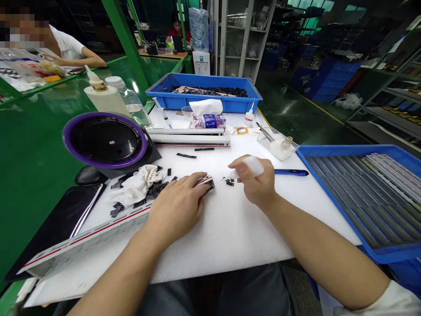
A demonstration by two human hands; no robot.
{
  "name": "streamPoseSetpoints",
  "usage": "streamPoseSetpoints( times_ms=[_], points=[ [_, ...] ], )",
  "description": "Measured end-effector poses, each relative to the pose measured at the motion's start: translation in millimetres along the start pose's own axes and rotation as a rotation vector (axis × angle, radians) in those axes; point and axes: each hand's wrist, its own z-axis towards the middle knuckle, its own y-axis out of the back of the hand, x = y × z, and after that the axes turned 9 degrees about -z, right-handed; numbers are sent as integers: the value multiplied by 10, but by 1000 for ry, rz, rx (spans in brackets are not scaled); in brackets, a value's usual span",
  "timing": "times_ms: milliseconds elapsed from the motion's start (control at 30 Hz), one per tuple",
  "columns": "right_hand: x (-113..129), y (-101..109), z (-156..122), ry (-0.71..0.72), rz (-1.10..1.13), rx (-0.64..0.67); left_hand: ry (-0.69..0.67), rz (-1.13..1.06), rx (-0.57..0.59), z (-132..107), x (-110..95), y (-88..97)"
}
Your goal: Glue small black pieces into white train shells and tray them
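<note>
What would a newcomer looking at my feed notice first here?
Probably the purple-rimmed round black object, at left. Next, in the middle, the left hand holding a long red-striped strip and the right hand gripping a white bottle. Then the blue tray at far right.

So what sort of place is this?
Probably a small-parts assembly workshop: a blue bin with black pieces stands at the far end of the white worktop, a blue tray at the right holds long strips, and the right hand grips a small white bottle.
</note>
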Motion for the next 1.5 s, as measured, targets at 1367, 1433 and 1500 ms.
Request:
streamPoseSetpoints(
  times_ms=[1367,1433,1500],
  points=[
    [-666,1472,727,-398,-756,-478,-16,27,-21,-1,66,-82],
    [-700,1482,736,-414,-760,-353,-18,34,-19,3,65,-85],
    [-705,1415,743,-396,-787,-290,-22,40,-20,4,65,-87]
  ],
)
